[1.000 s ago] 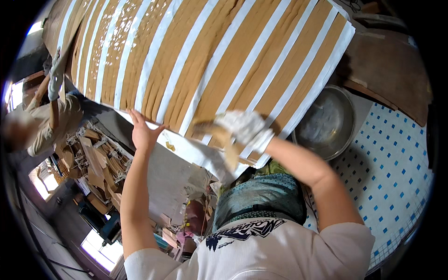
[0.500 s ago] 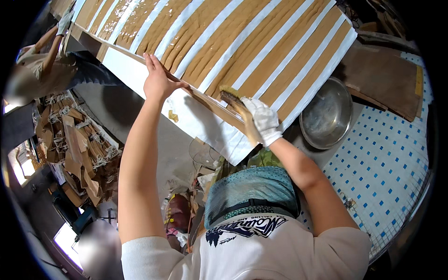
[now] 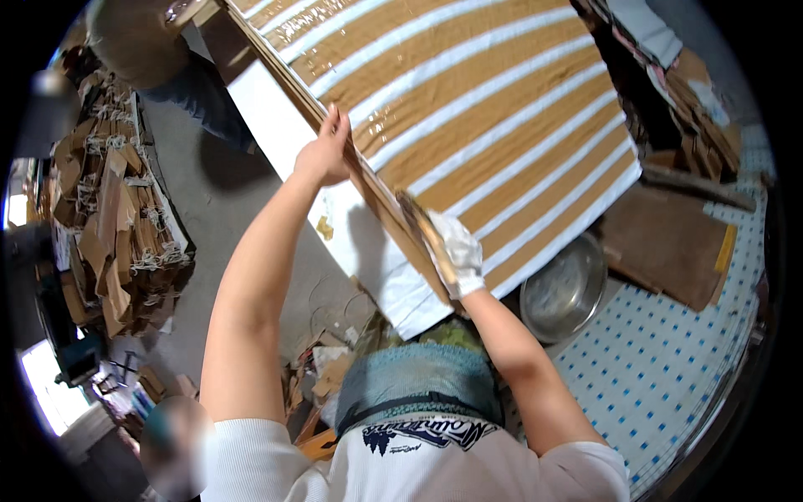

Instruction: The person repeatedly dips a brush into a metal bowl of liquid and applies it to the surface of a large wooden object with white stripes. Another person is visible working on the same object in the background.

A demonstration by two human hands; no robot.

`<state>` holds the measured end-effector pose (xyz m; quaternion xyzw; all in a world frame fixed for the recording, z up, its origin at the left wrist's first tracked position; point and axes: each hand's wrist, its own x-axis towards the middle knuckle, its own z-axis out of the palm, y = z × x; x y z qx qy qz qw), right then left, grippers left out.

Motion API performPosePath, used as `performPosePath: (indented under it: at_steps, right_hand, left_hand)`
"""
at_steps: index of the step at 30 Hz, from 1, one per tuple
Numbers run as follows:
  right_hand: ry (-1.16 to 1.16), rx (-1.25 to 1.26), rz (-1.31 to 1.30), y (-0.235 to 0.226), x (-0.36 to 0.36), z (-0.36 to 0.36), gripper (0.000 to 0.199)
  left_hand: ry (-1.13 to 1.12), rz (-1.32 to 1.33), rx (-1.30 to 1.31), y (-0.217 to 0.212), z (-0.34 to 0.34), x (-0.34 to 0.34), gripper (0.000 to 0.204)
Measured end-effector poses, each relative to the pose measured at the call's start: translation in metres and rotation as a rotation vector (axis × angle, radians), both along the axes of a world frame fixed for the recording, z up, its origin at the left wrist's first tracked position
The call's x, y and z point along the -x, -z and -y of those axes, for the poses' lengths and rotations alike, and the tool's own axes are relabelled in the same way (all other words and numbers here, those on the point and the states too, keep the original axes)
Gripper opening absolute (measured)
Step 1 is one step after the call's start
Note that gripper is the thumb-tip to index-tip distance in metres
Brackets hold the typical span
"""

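Observation:
A large sheet pile striped in brown and white (image 3: 502, 155) lies before me, with glossy wet patches toward its far left. My bare left hand (image 3: 324, 157) rests at its left edge, fingers stretched out along a narrow wooden strip (image 3: 376, 197). In a white glove, my right hand (image 3: 460, 253) grips a brush (image 3: 431, 238) by its wooden handle. The brush's dark head lies at the near left edge of the stripes, beside the strip. White paper (image 3: 355, 238) hangs out below that edge, with a small tan scrap (image 3: 324, 226) on it.
A metal basin (image 3: 565, 289) stands right of the near corner. Beyond it a brown board (image 3: 665, 243) lies on a white covering with blue squares (image 3: 644, 376). Tied cardboard pieces (image 3: 117, 197) are heaped at left. Another person (image 3: 142, 46) stands at the far left edge.
The whole view has shifted and turned. My left hand's fingers are closer together at the strip. The brush now points more along the edge. The other person's raised hands have left the upper left corner.

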<state>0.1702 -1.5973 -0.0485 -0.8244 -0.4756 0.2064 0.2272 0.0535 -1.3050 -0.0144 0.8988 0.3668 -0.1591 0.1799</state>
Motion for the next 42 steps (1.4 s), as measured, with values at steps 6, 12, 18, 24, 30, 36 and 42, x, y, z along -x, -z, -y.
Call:
performPosePath:
  at_steps: [6, 12, 18, 24, 30, 36, 42]
  right_hand:
    - [0.028, 0.372, -0.293, -0.051, -0.092, -0.037, 0.053]
    - [-0.523, -0.359, 0.369, -0.089, -0.152, -0.206, 0.026]
    - [-0.68, -0.515, 0.758, -0.114, -0.139, -0.344, 0.032]
    - [-0.888, -0.473, 0.61, -0.046, -0.12, -0.253, 0.05]
    - [-1.102, -0.054, 0.393, 0.003, -0.163, -0.035, 0.06]
    - [-1.201, 0.119, -0.164, -0.018, -0.179, -0.026, 0.037]
    - [-0.868, -0.403, 0.142, -0.103, -0.178, -0.268, 0.025]
  left_hand:
    - [-0.118, 0.58, 0.278, 0.017, 0.006, 0.023, 0.065]
    - [-0.27, 0.766, -0.555, 0.01, -0.068, 0.005, 0.059]
    - [-0.192, 0.305, -0.419, 0.01, -0.092, -0.011, 0.061]
    - [-0.126, 0.113, -0.521, 0.043, -0.12, 0.025, 0.064]
    - [-0.213, 0.086, -0.144, -0.001, -0.113, -0.025, 0.062]
    - [-0.175, -0.019, -0.32, 0.023, -0.117, -0.021, 0.078]
    - [-0.229, -0.082, -0.286, 0.007, -0.1, -0.014, 0.096]
